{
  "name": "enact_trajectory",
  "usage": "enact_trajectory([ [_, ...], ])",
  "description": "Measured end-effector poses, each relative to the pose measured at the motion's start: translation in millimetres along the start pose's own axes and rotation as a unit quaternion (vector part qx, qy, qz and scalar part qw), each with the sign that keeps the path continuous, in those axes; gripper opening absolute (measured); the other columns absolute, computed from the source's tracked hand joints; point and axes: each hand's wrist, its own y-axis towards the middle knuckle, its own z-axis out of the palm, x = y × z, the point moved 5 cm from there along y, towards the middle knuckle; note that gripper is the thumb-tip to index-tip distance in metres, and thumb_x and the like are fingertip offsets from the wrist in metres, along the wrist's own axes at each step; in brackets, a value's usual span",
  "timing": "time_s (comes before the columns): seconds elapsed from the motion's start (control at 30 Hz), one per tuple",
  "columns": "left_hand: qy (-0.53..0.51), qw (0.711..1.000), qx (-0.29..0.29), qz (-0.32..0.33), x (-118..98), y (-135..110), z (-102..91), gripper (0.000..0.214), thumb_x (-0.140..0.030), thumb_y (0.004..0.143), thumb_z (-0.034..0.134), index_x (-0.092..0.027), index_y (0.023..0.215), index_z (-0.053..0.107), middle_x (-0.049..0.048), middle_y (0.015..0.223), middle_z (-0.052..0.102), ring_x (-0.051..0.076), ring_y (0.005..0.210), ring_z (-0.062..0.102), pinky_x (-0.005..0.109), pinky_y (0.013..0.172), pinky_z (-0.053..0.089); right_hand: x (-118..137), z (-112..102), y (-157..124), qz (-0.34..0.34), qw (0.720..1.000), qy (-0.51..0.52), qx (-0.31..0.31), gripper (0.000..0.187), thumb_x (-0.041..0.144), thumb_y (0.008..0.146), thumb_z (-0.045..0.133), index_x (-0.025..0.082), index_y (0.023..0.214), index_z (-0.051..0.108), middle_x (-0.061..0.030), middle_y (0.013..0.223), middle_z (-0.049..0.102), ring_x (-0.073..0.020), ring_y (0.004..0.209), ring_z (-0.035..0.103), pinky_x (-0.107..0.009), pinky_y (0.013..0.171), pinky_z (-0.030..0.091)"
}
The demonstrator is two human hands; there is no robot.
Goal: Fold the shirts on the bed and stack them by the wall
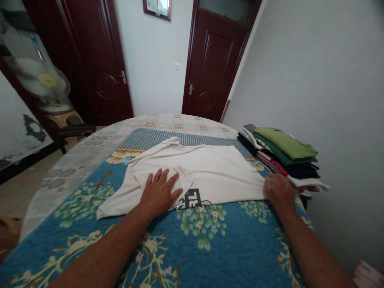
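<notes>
A cream T-shirt with a black print lies partly folded on a blue floral quilt. My left hand rests flat on the shirt's near left part, fingers spread. At the shirt's right edge my right hand is closed, its fingers curled over the hem of the fabric. One sleeve of the shirt sticks out to the left toward the quilt's tree pattern.
A stack of folded clothes, green on top, sits at the quilt's right edge by the wall. A pale patterned cover lies under the quilt. A fan on a stool stands at the left. Two dark red doors are behind.
</notes>
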Motion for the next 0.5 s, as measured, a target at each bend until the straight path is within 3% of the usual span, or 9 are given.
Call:
enact_trajectory([
  [0.17,0.013,1.0,-0.013,0.003,3.2,1.3,2.7,0.063,-0.061,0.101,0.049,-0.034,0.158,0.056,0.014,0.167,0.046,0.044,0.157,0.034,0.066,0.125,0.023,111.5,9.5,-10.7,-0.207,0.969,0.107,0.086,0.05,0.034,0.103,0.047,0.017,0.149,0.059,-0.018,0.156,0.056,-0.0317,0.152,0.043,-0.054,0.124,0.038],
  [0.27,0.026,1.0,-0.01,0.001,3.9,2.2,3.3,0.065,-0.062,0.101,0.048,-0.034,0.159,0.054,0.015,0.168,0.045,0.044,0.157,0.034,0.065,0.125,0.023,155.7,27.1,-11.8,-0.25,0.947,0.129,0.153,0.055,0.04,0.108,0.043,0.018,0.157,0.051,-0.0154,0.166,0.045,-0.0305,0.158,0.035,-0.055,0.128,0.031],
  [0.37,0.043,0.999,-0.002,-0.015,4.3,2.7,3.2,0.069,-0.064,0.1,0.048,-0.032,0.161,0.051,0.0165,0.169,0.044,0.045,0.158,0.033,0.065,0.125,0.023,166.0,45.2,2.0,-0.224,0.942,0.111,0.223,0.058,0.046,0.111,0.039,0.02,0.161,0.046,-0.0143,0.171,0.039,-0.0305,0.159,0.033,-0.058,0.129,0.026],
  [0.5,0.063,0.997,0.005,-0.043,5.2,3.0,2.4,0.074,-0.066,0.099,0.049,-0.029,0.163,0.05,0.0191,0.169,0.043,0.044,0.158,0.032,0.065,0.126,0.021,146.7,66.9,35.3,-0.172,0.951,0.078,0.243,0.064,0.053,0.111,0.034,0.018,0.164,0.043,-0.0147,0.174,0.032,-0.0301,0.161,0.029,-0.053,0.13,0.023],
])
